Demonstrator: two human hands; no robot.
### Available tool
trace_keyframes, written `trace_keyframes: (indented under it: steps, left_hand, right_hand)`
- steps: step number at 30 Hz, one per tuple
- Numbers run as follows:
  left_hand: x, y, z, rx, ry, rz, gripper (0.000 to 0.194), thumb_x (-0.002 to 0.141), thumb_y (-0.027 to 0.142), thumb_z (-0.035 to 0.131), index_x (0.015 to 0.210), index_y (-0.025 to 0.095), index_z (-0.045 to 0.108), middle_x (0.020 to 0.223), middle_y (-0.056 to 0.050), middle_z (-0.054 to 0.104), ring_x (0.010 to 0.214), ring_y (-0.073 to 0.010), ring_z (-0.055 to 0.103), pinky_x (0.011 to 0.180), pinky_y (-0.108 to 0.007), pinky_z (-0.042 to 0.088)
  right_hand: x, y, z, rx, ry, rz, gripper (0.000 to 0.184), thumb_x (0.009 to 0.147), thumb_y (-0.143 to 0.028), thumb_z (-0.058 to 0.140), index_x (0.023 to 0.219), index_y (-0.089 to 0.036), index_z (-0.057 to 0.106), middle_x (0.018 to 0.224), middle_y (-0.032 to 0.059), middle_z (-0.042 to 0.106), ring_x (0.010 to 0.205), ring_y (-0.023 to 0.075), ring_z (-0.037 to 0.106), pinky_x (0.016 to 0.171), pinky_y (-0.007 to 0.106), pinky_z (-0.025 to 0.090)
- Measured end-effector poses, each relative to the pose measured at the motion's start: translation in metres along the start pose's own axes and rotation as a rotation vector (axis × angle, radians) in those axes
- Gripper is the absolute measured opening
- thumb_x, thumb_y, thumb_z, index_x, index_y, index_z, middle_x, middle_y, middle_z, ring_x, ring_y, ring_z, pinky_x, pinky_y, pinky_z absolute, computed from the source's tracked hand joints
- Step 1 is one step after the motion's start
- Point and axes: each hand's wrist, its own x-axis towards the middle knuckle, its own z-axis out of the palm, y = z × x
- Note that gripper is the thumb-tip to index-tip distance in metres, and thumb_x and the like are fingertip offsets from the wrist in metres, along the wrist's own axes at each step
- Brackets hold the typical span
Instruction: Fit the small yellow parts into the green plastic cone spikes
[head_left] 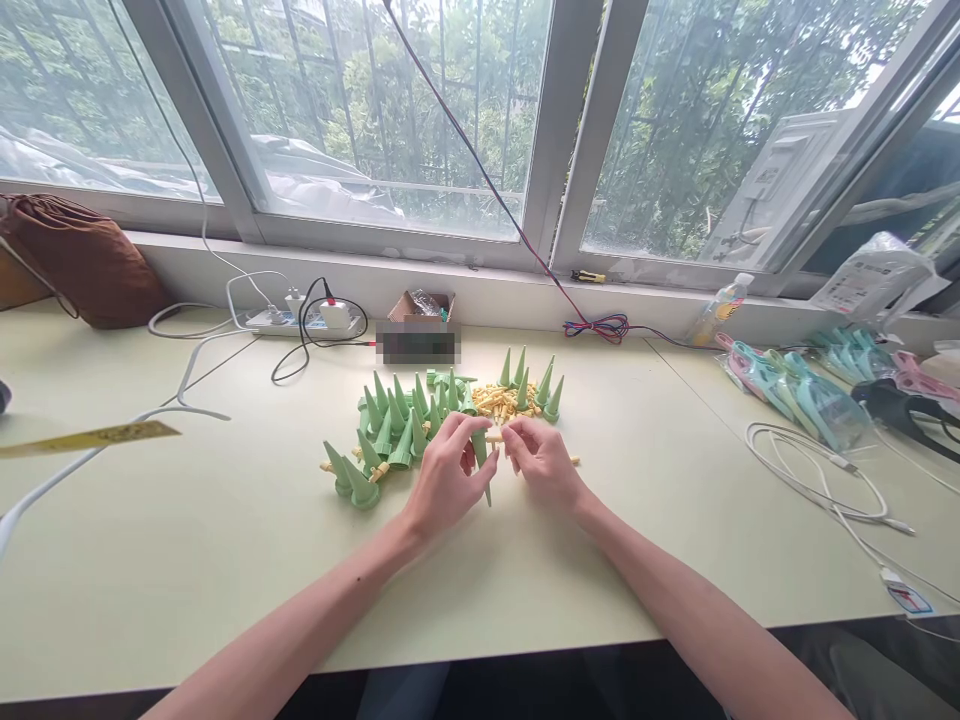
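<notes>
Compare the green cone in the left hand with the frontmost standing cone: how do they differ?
The held cone points tip-down in the picture; the frontmost cone points tip-up. The held cone is in the left hand, while the frontmost cone stands on the table. Both are green.

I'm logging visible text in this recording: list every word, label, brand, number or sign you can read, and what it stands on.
No text is legible.
Yellow strip: dark print, too blurred.
Plastic bag: small print, too blurred.
White panel outdoors: markings, too small.
Bottle: coloured pattern, no readable letters.
Cable tag: too small.
</notes>
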Motion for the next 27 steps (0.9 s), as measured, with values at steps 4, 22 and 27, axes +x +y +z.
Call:
trace_keyframes:
  steps: [4, 22, 27]
  left_hand:
    - [-0.0002, 0.0006, -0.0004, 0.001, 0.002, -0.004, 0.023, 0.086, 0.015, 0.062, 0.107, 0.022, 0.059, 0.097, -0.001, 0.057, 0.057, -0.0054, 0.053, 0.056, -0.022, 0.051]
    - [-0.0006, 0.0011, -0.0012, 0.017, -0.024, -0.001, 0.022, 0.085, 0.016, 0.062, 0.106, 0.022, 0.059, 0.096, -0.001, 0.057, 0.058, -0.0063, 0.055, 0.057, -0.022, 0.051]
    - [-0.0004, 0.0015, -0.0011, 0.031, -0.012, -0.006, 0.02, 0.087, 0.016, 0.061, 0.106, 0.022, 0.059, 0.095, 0.0, 0.056, 0.058, -0.0066, 0.055, 0.057, -0.022, 0.051]
  right_hand:
    - [0.0004, 0.0002, -0.0004, 0.011, -0.039, -0.021, 0.029, 0.094, -0.047, 0.056, 0.088, -0.019, 0.061, 0.077, 0.0018, 0.06, 0.058, 0.0126, 0.054, 0.052, 0.026, 0.043]
    - [-0.0005, 0.0016, 0.0012, -0.075, -0.014, -0.002, 0.035, 0.097, -0.045, 0.05, 0.075, -0.019, 0.057, 0.063, -0.0014, 0.051, 0.054, 0.0121, 0.044, 0.051, 0.026, 0.035]
    - [-0.0005, 0.0033, 0.0011, -0.023, -0.04, -0.021, 0.024, 0.095, -0.041, 0.055, 0.09, -0.019, 0.062, 0.078, 0.0018, 0.061, 0.059, 0.013, 0.053, 0.054, 0.026, 0.042]
